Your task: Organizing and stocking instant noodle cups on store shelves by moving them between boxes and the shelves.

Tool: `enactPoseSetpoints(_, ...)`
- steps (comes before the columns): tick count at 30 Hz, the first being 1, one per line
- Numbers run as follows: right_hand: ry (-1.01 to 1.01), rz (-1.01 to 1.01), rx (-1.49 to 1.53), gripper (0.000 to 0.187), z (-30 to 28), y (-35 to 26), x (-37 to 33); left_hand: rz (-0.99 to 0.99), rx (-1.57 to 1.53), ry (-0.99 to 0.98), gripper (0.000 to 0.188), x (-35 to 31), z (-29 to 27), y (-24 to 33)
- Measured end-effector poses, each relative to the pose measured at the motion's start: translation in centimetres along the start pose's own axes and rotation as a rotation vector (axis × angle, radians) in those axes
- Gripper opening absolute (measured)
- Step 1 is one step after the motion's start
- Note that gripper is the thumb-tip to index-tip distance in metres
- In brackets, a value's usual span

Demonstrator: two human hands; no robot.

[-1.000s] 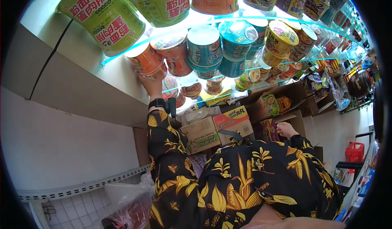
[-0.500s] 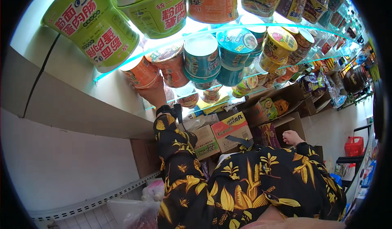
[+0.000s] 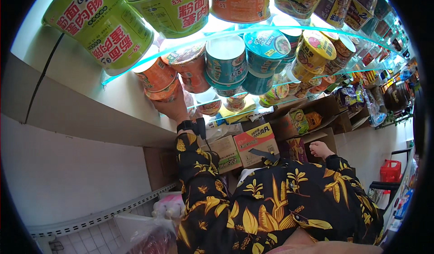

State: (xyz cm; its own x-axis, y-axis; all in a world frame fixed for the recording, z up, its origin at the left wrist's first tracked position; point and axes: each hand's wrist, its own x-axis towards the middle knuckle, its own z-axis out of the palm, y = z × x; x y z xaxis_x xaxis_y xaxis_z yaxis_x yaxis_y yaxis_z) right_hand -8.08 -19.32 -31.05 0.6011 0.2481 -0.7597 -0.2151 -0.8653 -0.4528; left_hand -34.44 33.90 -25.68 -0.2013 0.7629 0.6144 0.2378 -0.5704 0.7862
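At the left end of the lit glass shelf, my left hand point(image 3: 173, 106) is closed round the lower part of an orange instant noodle cup point(image 3: 157, 83). Its fingers are partly hidden behind the cup, which looks like two stacked together. Right beside it stands another orange noodle cup point(image 3: 192, 71), followed by teal noodle cups point(image 3: 224, 64) and a yellow noodle cup point(image 3: 313, 55). My right hand point(image 3: 322, 150) is held curled in front of my body, near the open cartons, with nothing visible in its fingers.
Large green noodle tubs point(image 3: 101, 28) fill the upper shelf, above the glass shelf edge point(image 3: 217, 37). Below are a closed carton point(image 3: 256, 146) and an open cardboard box point(image 3: 326, 107) with packets. A white perforated rail point(image 3: 97, 216) runs at lower left; a red container point(image 3: 390, 170) stands far right.
My left hand and the orange noodle cup have shifted slightly, and the cup's lower part shows more. The whole view has moved a little. My right hand stays curled.
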Motion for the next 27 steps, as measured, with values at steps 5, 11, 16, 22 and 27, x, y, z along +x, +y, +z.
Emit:
enactPoseSetpoints(5,-0.032,-0.021,-0.024,0.034,0.0,-0.4,1.5,-0.039,-0.039,-0.044,0.095,-0.6,0.4,-0.8)
enactPoseSetpoints(11,-0.042,-0.078,-0.043,0.031,0.5,-3.4,0.6,0.001,0.009,-0.046,0.095,0.4,0.1,-0.8)
enactPoseSetpoints(16,-0.147,-0.359,-0.185,0.038,1.5,-7.4,0.4,0.006,0.183,-0.049,0.099,0.0,-0.5,3.0)
enactPoseSetpoints(22,-0.234,-0.825,-0.234,0.035,6.3,-16.3,-1.0,0.196,0.370,-0.010,0.103,4.0,-1.8,4.8)
enactPoseSetpoints(27,-0.331,-0.853,-0.266,0.035,9.7,-17.6,-1.4,0.103,0.257,-0.202,0.110,7.4,-1.4,5.4)
